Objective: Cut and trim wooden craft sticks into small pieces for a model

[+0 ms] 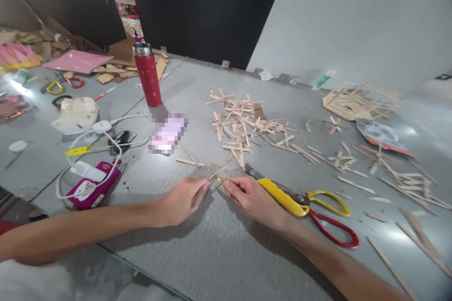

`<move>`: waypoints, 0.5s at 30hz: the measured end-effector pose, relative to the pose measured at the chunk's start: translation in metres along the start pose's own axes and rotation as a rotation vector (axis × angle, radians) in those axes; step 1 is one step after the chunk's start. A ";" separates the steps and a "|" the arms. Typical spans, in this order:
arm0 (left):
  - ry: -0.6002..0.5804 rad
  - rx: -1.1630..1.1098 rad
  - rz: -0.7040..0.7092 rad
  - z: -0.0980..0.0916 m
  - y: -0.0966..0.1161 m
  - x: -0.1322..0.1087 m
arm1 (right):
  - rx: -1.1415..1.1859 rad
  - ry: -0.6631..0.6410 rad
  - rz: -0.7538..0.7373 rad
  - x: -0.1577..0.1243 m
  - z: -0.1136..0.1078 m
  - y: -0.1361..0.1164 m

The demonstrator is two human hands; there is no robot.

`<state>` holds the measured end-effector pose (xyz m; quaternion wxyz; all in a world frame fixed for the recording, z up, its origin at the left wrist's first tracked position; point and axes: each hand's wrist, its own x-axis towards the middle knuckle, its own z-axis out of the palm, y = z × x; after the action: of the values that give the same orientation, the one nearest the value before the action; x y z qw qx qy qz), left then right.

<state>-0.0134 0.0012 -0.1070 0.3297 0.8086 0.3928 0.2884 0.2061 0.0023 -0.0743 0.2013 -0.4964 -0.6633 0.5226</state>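
My left hand (pixel 183 199) rests on the grey table (pixel 226 249), its fingers pinched on a thin wooden stick (pixel 216 173) that angles up to the right. My right hand (pixel 254 199) is closed around a yellow utility knife (pixel 282 196); its small tip meets the stick's lower end between my two hands. Just beyond lies a heap of cut wooden sticks (pixel 243 124).
Scissors with yellow and red handles (pixel 330 218) lie right of my right hand. A red flask (pixel 147 74), a phone (pixel 167 134), a power bank with white cable (pixel 92 187) sit left. A stick frame model (pixel 360 100) and loose sticks (pixel 399 181) lie right.
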 end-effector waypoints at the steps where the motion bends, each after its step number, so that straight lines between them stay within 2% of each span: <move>1: 0.001 0.001 -0.004 0.000 0.000 0.000 | -0.005 0.007 -0.004 0.000 0.000 0.000; 4: -0.007 0.003 0.002 -0.001 0.000 0.000 | -0.020 -0.028 -0.002 0.001 -0.006 -0.001; 8: -0.039 0.004 0.020 -0.002 0.002 0.000 | -0.050 -0.157 0.019 0.002 -0.024 -0.001; 11: -0.051 0.030 -0.040 -0.001 0.004 0.001 | -0.081 -0.182 0.005 0.004 -0.032 0.001; 15: -0.070 0.090 -0.142 -0.001 0.010 0.003 | -0.129 -0.184 -0.010 0.003 -0.031 -0.001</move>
<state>-0.0081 -0.0010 -0.0984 0.3260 0.8023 0.4499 0.2181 0.2284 0.0204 -0.0632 0.1100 -0.4548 -0.7137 0.5213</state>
